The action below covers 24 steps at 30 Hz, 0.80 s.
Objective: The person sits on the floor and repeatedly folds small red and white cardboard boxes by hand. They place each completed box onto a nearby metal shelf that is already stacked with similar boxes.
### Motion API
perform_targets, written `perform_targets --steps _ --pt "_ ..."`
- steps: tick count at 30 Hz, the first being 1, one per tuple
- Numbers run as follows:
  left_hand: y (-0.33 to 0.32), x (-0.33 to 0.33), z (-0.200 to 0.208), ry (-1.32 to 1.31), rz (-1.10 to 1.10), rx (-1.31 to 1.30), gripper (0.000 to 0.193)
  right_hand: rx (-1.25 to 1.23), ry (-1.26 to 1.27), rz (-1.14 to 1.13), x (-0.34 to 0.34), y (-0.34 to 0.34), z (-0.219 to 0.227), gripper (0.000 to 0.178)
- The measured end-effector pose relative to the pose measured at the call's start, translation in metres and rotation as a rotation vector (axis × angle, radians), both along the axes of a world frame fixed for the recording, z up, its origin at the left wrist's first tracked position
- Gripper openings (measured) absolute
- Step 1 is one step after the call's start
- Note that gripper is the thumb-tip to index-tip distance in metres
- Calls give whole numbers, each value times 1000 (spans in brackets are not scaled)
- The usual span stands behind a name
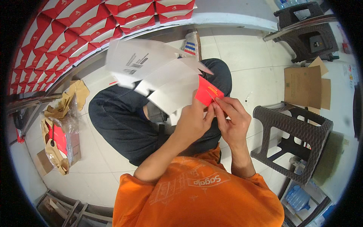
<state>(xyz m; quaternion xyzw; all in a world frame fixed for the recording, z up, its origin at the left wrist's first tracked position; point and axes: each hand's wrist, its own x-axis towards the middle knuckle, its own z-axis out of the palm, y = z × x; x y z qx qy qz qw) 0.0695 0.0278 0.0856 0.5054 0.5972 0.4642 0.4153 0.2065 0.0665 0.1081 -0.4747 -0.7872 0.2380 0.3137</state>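
Observation:
A flat, unfolded cardboard box blank (172, 81), pale grey-white with notched edges and a little dark print, is held up over my crossed legs. Its far end is smeared by motion. At its near right end is a red panel (208, 90). My left hand (192, 122) is closed on the blank just below this panel, with part of the grip hidden behind the fingers. With thumb and fingers, my right hand (231, 116) pinches the red panel's lower right edge. Both hands are close together, in front of my right knee.
Stacked red and white boxes (92, 28) fill a rack at the upper left. A plastic bag with brown paper and red pieces (56, 140) lies on the floor at left. To the right stand a dark woven-pattern stool (291, 117) and an open brown carton (302, 86).

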Motion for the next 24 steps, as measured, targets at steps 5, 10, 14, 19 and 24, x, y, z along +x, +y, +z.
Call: perform_targets --steps 5,10,14,19,24 --pt "-14 -20 20 100 -232 206 70 -747 418 111 11 7 -10 39" --pt "-48 -58 49 159 -169 114 26 -151 607 -48 -25 -16 -22 15" --pt "-63 -96 44 50 -116 14 9 -347 364 473 -34 17 12 26" --pt "-66 -102 21 -248 -80 -29 22 -545 162 225 -45 16 13 35" --pt "-61 -120 16 -181 -211 54 11 -245 -41 770 -43 20 31 58"
